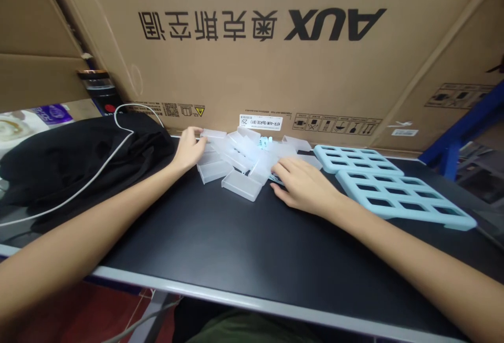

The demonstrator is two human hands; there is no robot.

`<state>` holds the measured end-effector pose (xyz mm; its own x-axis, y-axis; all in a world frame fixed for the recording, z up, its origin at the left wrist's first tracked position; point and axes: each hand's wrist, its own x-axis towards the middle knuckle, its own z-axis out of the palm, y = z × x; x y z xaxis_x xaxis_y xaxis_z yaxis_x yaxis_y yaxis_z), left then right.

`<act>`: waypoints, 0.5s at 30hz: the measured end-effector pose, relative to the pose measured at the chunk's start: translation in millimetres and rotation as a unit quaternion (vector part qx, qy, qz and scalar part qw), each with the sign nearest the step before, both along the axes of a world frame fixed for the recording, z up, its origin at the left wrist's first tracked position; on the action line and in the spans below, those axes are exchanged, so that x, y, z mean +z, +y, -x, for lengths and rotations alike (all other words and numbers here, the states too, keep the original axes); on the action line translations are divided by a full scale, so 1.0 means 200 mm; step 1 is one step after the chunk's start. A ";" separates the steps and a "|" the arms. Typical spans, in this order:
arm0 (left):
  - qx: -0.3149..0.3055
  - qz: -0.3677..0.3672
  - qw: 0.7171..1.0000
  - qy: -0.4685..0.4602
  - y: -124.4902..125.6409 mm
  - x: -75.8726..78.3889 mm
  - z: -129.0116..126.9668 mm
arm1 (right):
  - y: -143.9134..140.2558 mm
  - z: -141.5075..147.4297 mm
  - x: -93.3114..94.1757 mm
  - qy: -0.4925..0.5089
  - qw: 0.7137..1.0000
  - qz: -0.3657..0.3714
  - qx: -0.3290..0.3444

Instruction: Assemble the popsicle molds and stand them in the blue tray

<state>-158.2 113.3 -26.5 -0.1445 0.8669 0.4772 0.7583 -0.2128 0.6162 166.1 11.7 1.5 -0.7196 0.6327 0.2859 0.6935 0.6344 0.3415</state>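
A heap of small clear plastic boxes (pixel 241 160) lies on the black table (pixel 220 243), against a big cardboard carton. My left hand (pixel 189 149) rests on the heap's left side, fingers touching a clear box at the back. My right hand (pixel 302 181) lies palm down at the heap's right edge, fingers spread over the table and touching the nearest boxes. Neither hand is closed around anything. A small light-blue piece (pixel 264 142) shows among the boxes at the back.
Two light-blue grid trays (pixel 397 188) lie to the right of my right hand. A black cloth (pixel 79 167) with a white cable (pixel 94 167) across it covers the table's left part. The AUX carton (pixel 260 49) walls off the back. A blue frame (pixel 464 130) stands at right.
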 end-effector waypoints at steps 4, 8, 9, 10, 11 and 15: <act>-0.179 -0.161 0.963 0.122 -0.16 0.13 -0.09 | -0.01 0.05 -0.01 0.021 0.997 0.033 -0.063; -0.438 -0.121 0.836 0.309 -0.32 0.21 -0.22 | 0.01 0.07 0.02 0.032 0.997 0.023 -0.073; -0.459 -0.114 0.817 0.331 -0.34 0.21 -0.25 | 0.03 0.08 0.02 0.025 0.998 0.012 -0.062; -0.470 -0.112 0.805 0.345 -0.36 0.21 -0.27 | 0.05 0.09 0.03 0.014 0.999 -0.001 -0.045; -0.475 -0.112 0.796 0.357 -0.37 0.20 -0.29 | 0.07 0.10 0.04 0.000 1.000 -0.015 -0.026; -0.471 -0.110 0.788 0.381 -0.36 0.14 -0.30 | 0.18 0.15 0.10 -0.068 0.996 -0.033 0.040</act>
